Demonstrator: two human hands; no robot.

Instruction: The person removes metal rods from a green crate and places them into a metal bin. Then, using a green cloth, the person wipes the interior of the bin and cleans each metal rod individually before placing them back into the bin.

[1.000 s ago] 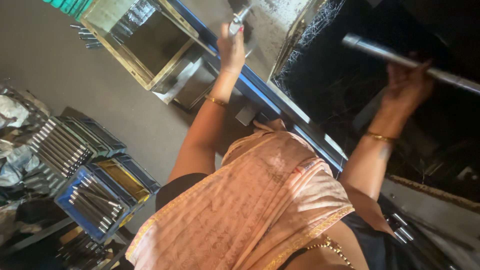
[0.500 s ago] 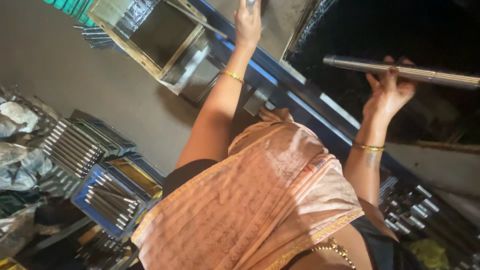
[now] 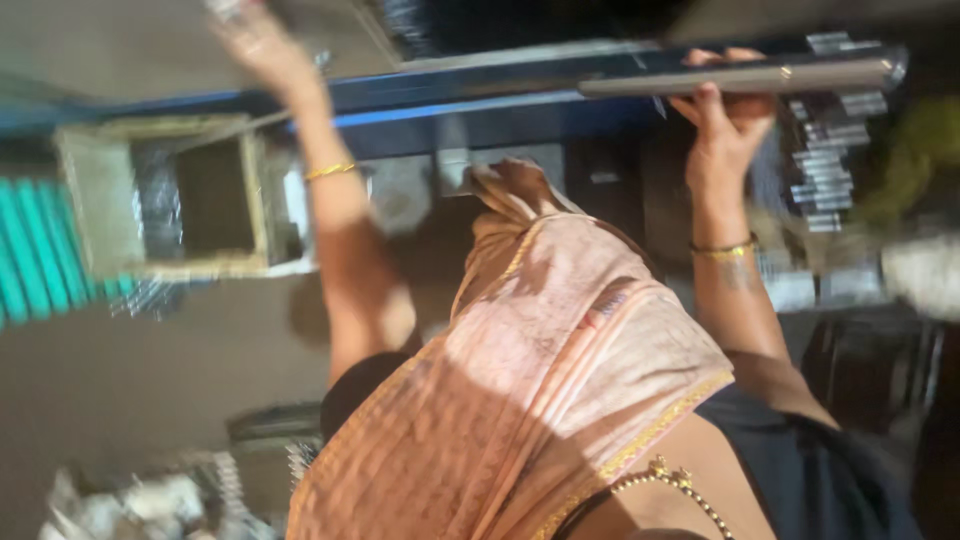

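right hand [image 3: 725, 115] closed under a long metal rod [image 3: 740, 78], left hand [image 3: 255, 40] blurred, grip unclear; held near one end, the rod may tip and slip.

I see a blue metal beam [image 3: 480, 100] crossing the top. Below its left end stands an open wooden box frame [image 3: 160, 200], teal slats [image 3: 40, 250] just left of it, over bare grey floor [image 3: 150, 350], dimly lit.

Metal rod [image 3: 740, 78]: lay slanted a second ago, then levelled to near horizontal across the top of the view, right hand [image 3: 725, 115] gripping beneath it. Left hand [image 3: 255, 40]: shifted from top centre to upper left, blurred. Wooden box [image 3: 165, 195]: moved from top to left.
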